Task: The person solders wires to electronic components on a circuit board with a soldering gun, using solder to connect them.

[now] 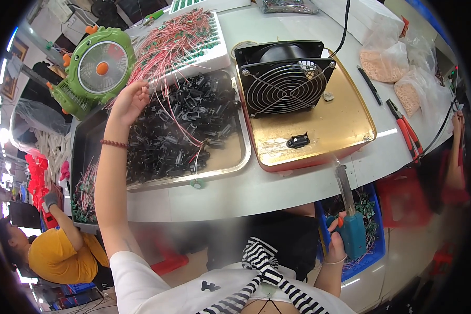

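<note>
My left hand (132, 102) reaches over the tray edge at the left, fingers curled closed against a bundle of thin red and white wires (175, 49). The wires spill off a white foam block (214, 55) studded with green parts. A few strands trail down to a small round green disc (197, 183). Low on the right, my right hand (336, 243) grips a teal tool with a long greyish barrel and an orange trigger, apparently a hot glue gun (354, 235). Its tip points up near a gold-topped tin (345, 133), where a small black part (298, 141) lies.
A metal tray (230, 159) holds many black plastic parts (167, 125). A black fan (285, 86) stands on the tin; a green fan (102, 65) is at left. Pliers (405, 131), a black pen (370, 85) and bags (384, 60) lie right. A blue crate (371, 261) sits below; a co-worker (63, 256) is left.
</note>
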A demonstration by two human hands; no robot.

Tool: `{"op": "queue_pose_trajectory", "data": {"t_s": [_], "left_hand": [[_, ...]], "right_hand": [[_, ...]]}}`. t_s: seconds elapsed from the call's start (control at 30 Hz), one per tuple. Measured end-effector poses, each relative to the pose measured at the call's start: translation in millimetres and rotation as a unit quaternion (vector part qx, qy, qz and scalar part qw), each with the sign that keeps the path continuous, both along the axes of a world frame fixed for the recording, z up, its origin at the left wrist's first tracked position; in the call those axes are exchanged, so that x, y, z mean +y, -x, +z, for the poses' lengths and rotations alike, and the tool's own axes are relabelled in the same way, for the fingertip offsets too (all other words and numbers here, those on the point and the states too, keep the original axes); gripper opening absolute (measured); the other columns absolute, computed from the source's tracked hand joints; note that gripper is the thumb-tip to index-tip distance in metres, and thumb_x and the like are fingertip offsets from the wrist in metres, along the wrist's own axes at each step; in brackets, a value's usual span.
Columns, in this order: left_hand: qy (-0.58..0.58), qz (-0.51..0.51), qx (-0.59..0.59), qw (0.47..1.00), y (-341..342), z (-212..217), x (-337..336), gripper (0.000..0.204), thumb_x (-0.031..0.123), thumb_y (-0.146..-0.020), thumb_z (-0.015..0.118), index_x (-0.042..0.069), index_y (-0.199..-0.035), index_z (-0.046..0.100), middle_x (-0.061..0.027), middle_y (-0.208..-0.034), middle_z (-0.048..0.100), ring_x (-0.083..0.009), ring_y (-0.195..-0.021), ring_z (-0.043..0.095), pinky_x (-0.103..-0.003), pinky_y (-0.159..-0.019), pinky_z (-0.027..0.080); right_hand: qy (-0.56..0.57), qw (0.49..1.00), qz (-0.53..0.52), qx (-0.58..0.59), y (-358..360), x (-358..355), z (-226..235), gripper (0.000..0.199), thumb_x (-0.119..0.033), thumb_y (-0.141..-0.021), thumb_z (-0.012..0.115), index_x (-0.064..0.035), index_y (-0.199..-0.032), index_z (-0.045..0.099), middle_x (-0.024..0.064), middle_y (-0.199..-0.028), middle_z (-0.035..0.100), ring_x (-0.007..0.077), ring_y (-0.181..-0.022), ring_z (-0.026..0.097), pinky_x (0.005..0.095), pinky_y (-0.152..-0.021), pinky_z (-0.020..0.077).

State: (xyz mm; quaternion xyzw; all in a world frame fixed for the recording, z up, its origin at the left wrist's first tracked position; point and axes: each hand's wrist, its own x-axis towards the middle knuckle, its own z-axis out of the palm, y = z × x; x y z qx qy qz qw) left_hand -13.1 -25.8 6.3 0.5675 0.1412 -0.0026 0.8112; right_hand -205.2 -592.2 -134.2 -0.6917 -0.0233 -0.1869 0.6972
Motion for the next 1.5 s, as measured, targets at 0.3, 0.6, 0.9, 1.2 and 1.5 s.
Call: {"op": "queue_pose_trajectory", "data": {"t_s": [0.3, 0.6, 0.9, 1.2, 1.5], "left_hand": [[-0.442, 0.030, -0.171, 0.880, 0.5, -16.8, -30.9, 0.014, 0.010, -0.086, 0.074, 0.005, -0.088, 0.061, -0.0119, -0.120, 0.061, -0.0258, -0.113, 0.064, -0.032, -0.090, 0.052], [-0.679, 0.048, -0.093, 0.727, -8.8, -10.7, -52.2, 0.036, 0.037, -0.085, 0.076, 0.001, -0.083, 0.075, -0.0054, -0.074, 0.064, -0.0126, -0.074, 0.060, -0.029, -0.067, 0.045], [-0.591, -0.016, -0.054, 0.805, -3.8, 0.0, -55.6, 0.028, 0.027, -0.088, 0.073, 0.000, -0.081, 0.072, 0.0004, -0.073, 0.064, -0.0077, -0.065, 0.054, -0.025, -0.062, 0.041], [-0.413, -0.018, -0.059, 0.909, 0.5, 3.1, -60.2, 0.016, 0.017, -0.095, 0.062, 0.005, -0.106, 0.063, -0.0017, -0.089, 0.071, -0.0065, -0.080, 0.061, -0.021, -0.074, 0.045], [-0.267, -0.011, -0.050, 0.962, 2.7, 1.6, -57.0, 0.027, 0.016, -0.096, 0.060, 0.005, -0.120, 0.063, 0.0012, -0.093, 0.070, -0.0008, -0.080, 0.057, -0.017, -0.073, 0.044]], "right_hand": [[-0.040, 0.997, 0.068, -0.003, 1.3, 1.3, -2.6, 0.059, -0.026, -0.076, 0.071, 0.0052, -0.125, 0.057, 0.0110, -0.115, 0.054, 0.0162, -0.080, 0.053, 0.0284, -0.072, 0.0429], [-0.005, 1.000, 0.003, -0.001, -1.1, 3.2, -0.3, 0.055, -0.041, -0.078, 0.078, 0.0027, -0.109, 0.063, 0.0104, -0.101, 0.057, 0.0150, -0.065, 0.060, 0.0278, -0.062, 0.0441], [-0.020, 0.997, 0.069, -0.001, 6.0, -10.3, -14.2, 0.058, -0.022, -0.076, 0.069, 0.0046, -0.126, 0.056, 0.0124, -0.118, 0.056, 0.0162, -0.079, 0.054, 0.0275, -0.072, 0.0435], [-0.027, 1.000, 0.006, 0.015, 0.9, 2.5, 1.9, 0.057, -0.039, -0.077, 0.079, 0.0041, -0.110, 0.062, 0.0095, -0.098, 0.055, 0.0148, -0.067, 0.060, 0.0272, -0.060, 0.0441], [-0.048, 0.996, 0.064, 0.025, 6.7, -4.9, -7.4, 0.062, -0.025, -0.076, 0.070, 0.0039, -0.128, 0.053, 0.0115, -0.114, 0.056, 0.0159, -0.080, 0.053, 0.0282, -0.072, 0.0427]]}}
